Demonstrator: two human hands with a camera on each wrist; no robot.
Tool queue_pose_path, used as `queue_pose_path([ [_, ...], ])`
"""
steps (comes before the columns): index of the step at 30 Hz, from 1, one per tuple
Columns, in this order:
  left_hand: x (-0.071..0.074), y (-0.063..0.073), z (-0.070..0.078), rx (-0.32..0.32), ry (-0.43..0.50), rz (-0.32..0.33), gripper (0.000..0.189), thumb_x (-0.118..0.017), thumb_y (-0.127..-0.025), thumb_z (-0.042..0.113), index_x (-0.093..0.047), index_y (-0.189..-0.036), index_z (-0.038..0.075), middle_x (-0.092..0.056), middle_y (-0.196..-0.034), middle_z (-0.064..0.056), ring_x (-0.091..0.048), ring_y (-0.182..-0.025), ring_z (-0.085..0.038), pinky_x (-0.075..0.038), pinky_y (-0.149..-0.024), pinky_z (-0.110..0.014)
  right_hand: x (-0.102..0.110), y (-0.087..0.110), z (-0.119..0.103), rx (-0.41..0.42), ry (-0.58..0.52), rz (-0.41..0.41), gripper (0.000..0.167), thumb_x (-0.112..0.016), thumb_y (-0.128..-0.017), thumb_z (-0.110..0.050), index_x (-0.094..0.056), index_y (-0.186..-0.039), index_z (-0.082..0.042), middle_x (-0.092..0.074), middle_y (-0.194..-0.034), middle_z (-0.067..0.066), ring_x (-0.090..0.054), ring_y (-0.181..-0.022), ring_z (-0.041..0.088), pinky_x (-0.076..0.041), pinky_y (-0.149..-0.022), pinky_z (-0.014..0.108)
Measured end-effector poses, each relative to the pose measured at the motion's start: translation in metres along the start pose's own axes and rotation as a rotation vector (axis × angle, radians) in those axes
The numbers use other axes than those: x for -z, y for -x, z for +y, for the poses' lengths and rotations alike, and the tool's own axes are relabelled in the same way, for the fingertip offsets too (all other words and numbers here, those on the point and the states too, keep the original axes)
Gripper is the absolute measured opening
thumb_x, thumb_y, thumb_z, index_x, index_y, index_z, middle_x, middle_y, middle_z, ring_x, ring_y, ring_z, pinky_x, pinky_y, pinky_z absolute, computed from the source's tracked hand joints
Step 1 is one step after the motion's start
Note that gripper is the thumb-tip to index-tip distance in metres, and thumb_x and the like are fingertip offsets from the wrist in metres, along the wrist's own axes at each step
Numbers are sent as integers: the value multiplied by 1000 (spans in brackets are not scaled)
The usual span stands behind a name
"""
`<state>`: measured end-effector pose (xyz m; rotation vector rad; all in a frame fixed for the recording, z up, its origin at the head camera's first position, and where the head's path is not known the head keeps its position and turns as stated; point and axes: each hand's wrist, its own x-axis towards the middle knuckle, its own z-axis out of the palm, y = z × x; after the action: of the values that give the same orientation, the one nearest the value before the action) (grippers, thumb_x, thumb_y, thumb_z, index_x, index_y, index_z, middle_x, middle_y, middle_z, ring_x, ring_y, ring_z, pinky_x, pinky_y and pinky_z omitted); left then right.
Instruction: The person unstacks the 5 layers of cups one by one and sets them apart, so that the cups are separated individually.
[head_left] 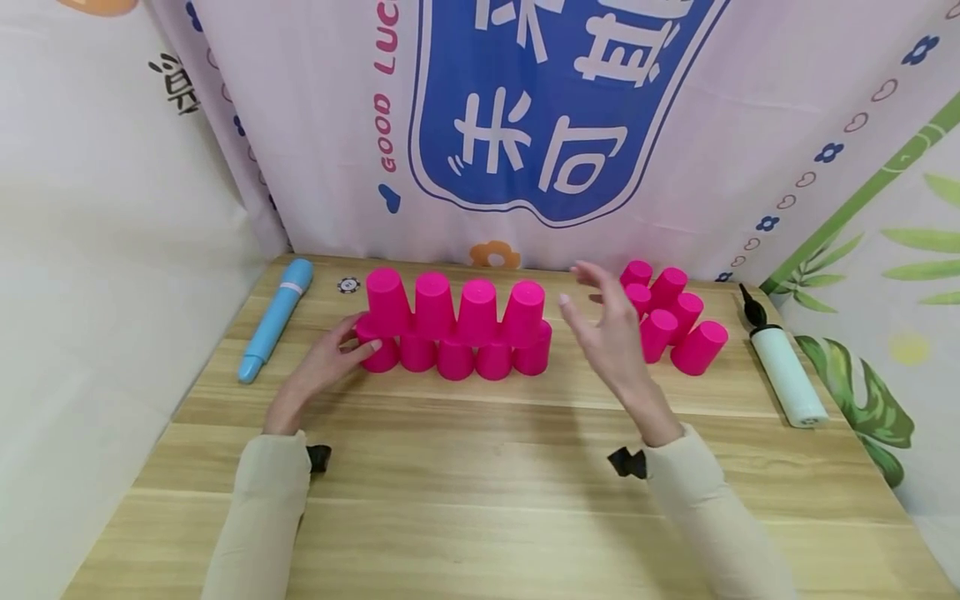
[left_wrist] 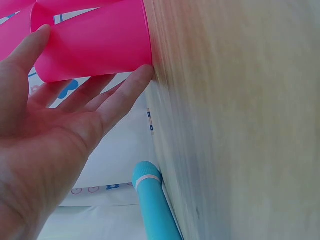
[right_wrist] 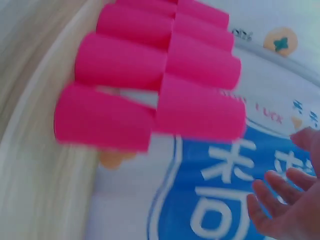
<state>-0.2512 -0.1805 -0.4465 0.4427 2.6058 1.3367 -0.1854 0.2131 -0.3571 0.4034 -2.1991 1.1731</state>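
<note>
Two tiers of upturned pink cups are being borne by the bench (head_left: 465, 500), close to its back edge, with four upper cups (head_left: 477, 310) being carried on five lower cups (head_left: 455, 358). The leftmost lower cup (head_left: 378, 357) is being held lightly by the left hand (head_left: 328, 360), thumb at the front and fingers behind. The right hand (head_left: 613, 333) is being held in the air with thumb and fingers wide apart, nothing being gripped, between the stack and a cluster of cups (head_left: 658, 335). Judging by looks, light, smooth, slightly springy plastic is being dealt with — unlikely to break, but easily knocked or slid. For an upper cup, a gentle pinch on opposite sides of the wall is being favoured by the taper; hard squeezing is best being avoided, since neighbours are being crowded close. Movement behind is being limited by the hanging cloth (head_left: 322, 192), and at the left by a blue cylinder (head_left: 274, 325) and a small round chip (head_left: 348, 285). On the far right, the side edge is being neighboured by a pale pump (head_left: 787, 375) — the broadest room is being offered in front of the stack.
</note>
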Motion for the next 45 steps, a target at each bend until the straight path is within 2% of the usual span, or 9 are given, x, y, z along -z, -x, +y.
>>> queue_pose_path([
  [3, 0, 0, 1, 0, -4, -1, 71, -57, -95, 43, -27, -152, 12, -38, -147, -21, -36, -133, -45, -41, -101, -57, -19, -3, 3, -107, -27, -131, 58, -71, -88, -22, -46, -138, -4, -55, -130, 11, -51, -120, 28, -45, -95, 46],
  [6, -1, 0, 2, -7, -1, -4, 71, -56, -96, 42, -26, -152, 11, -37, -147, -21, -36, -133, -46, -41, -101, -57, -31, -4, 7, -203, -29, -218, 68, -73, -87, -27, -40, -143, -5, -50, -135, 12, -48, -123, 29, -44, -97, 46],
  [8, -1, 1, 2, -7, -2, -6, 71, -56, -96, 41, -25, -152, 10, -37, -148, -22, -35, -133, -47, -41, -101, -58, -37, -4, 10, -237, -18, -242, 72, -74, -86, -27, -38, -144, -6, -49, -136, 12, -48, -122, 29, -46, -96, 45],
  [12, -1, 1, 1, -2, -1, -4, 71, -56, -96, 42, -25, -152, 12, -37, -148, -21, -36, -133, -46, -41, -100, -57, -45, -3, 14, -255, -3, -251, 73, -75, -85, -26, -37, -145, -7, -50, -134, 12, -50, -117, 27, -49, -92, 44],
  [19, -2, 0, 1, 17, -4, 0, 72, -57, -95, 43, -26, -152, 13, -37, -148, -20, -36, -134, -44, -42, -100, -57, -52, 2, 20, -254, -15, -216, 66, -76, -84, -22, -43, -139, -7, -58, -122, 11, -56, -107, 27, -53, -87, 42],
  [26, -2, 2, 2, 25, -4, -2, 71, -57, -96, 43, -26, -152, 13, -36, -148, -20, -35, -134, -45, -41, -101, -57, -51, 6, 21, -259, -8, -181, 64, -77, -83, -26, -45, -137, -10, -59, -120, 9, -57, -106, 25, -53, -85, 40],
  [35, -1, 0, 0, 3, -10, 2, 71, -56, -96, 44, -26, -152, 13, -37, -148, -20, -36, -133, -45, -42, -100, -58, -33, 11, 24, -192, -44, -54, 60, -77, -83, -27, -51, -134, -9, -61, -115, 6, -56, -102, 21, -49, -82, 40],
  [41, -1, -1, 0, 3, -1, 0, 72, -57, -95, 44, -26, -152, 14, -37, -148, -20, -37, -133, -45, -43, -99, -57, -17, 18, 32, -192, -25, 42, 58, -78, -80, -28, -54, -130, -11, -61, -113, 6, -57, -99, 20, -50, -80, 40],
  [45, -1, -1, -1, 4, 2, -3, 72, -57, -95, 44, -26, -152, 14, -37, -148, -20, -37, -133, -45, -43, -99, -57, -8, 23, 39, -215, -25, 80, 58, -79, -80, -24, -53, -130, -9, -61, -112, 8, -57, -96, 22, -50, -80, 44],
])
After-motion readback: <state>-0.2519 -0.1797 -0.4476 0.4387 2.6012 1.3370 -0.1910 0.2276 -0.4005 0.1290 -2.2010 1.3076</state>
